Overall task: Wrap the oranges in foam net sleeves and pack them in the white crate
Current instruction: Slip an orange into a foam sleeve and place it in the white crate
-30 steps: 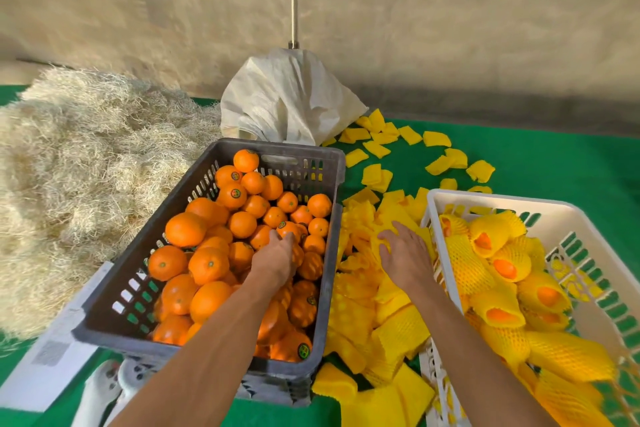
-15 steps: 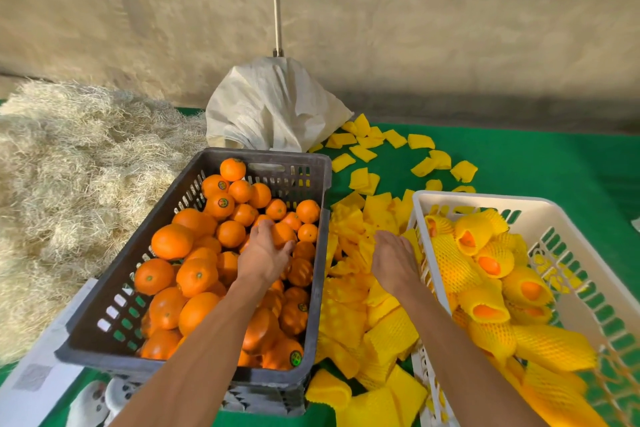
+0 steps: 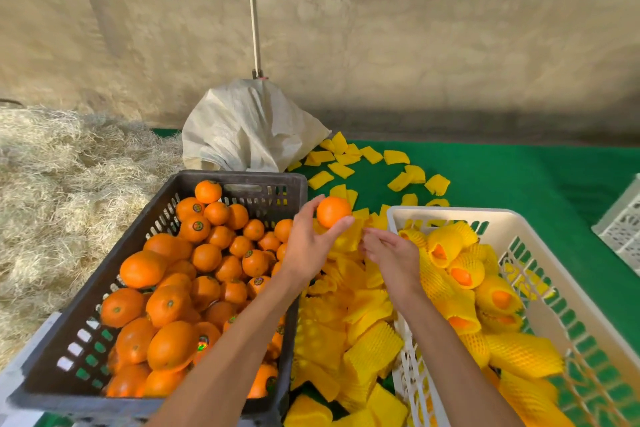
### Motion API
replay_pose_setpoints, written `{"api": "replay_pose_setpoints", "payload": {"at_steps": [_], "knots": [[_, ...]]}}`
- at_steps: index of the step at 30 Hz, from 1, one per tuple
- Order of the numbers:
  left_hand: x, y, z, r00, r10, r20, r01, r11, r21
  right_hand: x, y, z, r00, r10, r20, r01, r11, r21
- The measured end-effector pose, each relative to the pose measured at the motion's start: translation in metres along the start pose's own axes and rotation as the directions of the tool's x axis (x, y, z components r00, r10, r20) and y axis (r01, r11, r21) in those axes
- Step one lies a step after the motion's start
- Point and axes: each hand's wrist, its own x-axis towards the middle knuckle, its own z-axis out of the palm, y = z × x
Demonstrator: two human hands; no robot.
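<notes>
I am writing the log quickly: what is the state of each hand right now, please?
Left hand: holds an orange in its fingertips, above the sleeve pile.
Right hand: pinches a yellow foam net sleeve beside the orange.

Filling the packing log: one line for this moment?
left hand: holds bare orange | right hand: pinches yellow foam net sleeve | white plastic crate: part filled

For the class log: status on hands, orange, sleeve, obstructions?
Left hand holds bare orange. Right hand pinches foam net sleeve off the pile. White crate part-filled. Nothing blocking.
</notes>
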Motion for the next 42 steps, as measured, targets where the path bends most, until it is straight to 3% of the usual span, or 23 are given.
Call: {"api": "replay_pose_setpoints", "payload": {"at_steps": [3, 9, 12, 16, 20, 24, 28, 30, 32, 34, 36, 39, 42], "knots": [[0.009, -0.005, 0.016, 0.996, -0.091, 0.024, 0.093, 0.992, -0.090, -0.003, 0.000, -0.005, 1.000, -0.001, -0.011, 0.002, 0.996, 0.094], [0.018, -0.019, 0.035, 0.989, -0.145, 0.041, 0.147, 0.989, -0.031, -0.008, -0.003, -0.014, 0.997, 0.041, 0.062, -0.051, 0.984, 0.171], [0.022, -0.028, 0.039, 0.980, -0.191, 0.051, 0.190, 0.982, 0.016, -0.003, -0.009, -0.022, 0.987, 0.087, 0.135, -0.096, 0.993, 0.063], [0.026, -0.032, 0.039, 0.970, -0.243, 0.034, 0.243, 0.970, 0.004, 0.010, -0.023, -0.031, 0.962, 0.152, 0.228, -0.096, 0.966, -0.240], [0.028, -0.031, 0.033, 0.951, -0.309, -0.005, 0.309, 0.951, -0.028, 0.015, -0.035, -0.029, 0.910, 0.063, 0.410, 0.116, 0.910, -0.398], [0.030, -0.031, 0.031, 0.922, -0.388, 0.020, 0.388, 0.920, -0.052, 0.014, -0.035, -0.018, 0.782, -0.010, 0.623, 0.450, 0.701, -0.553], [0.032, -0.025, 0.027, 0.889, -0.452, 0.069, 0.457, 0.876, -0.154, 0.019, -0.043, -0.005, 0.819, 0.025, 0.573, 0.493, 0.478, -0.726], [0.032, -0.019, 0.021, 0.873, -0.470, 0.131, 0.488, 0.829, -0.273, 0.026, -0.059, -0.003, 0.835, 0.084, 0.544, 0.463, 0.428, -0.776], [0.032, -0.013, 0.012, 0.884, -0.425, 0.193, 0.467, 0.809, -0.359, 0.032, -0.081, -0.003, 0.818, 0.248, 0.519, 0.388, 0.428, -0.816], [0.032, -0.005, 0.003, 0.902, -0.377, 0.210, 0.430, 0.831, -0.354, 0.036, -0.101, 0.000, 0.736, 0.482, 0.474, 0.283, 0.417, -0.864], [0.030, 0.004, -0.006, 0.912, -0.323, 0.253, 0.397, 0.852, -0.341, 0.038, -0.117, 0.006, 0.663, 0.624, 0.414, 0.235, 0.351, -0.906], [0.027, 0.020, -0.016, 0.914, -0.240, 0.328, 0.350, 0.876, -0.332, 0.038, -0.129, 0.014, 0.609, 0.702, 0.368, 0.244, 0.276, -0.930], [0.022, 0.038, -0.021, 0.888, -0.240, 0.393, 0.362, 0.892, -0.272, 0.037, -0.133, 0.020, 0.581, 0.722, 0.375, 0.234, 0.293, -0.927]]}}
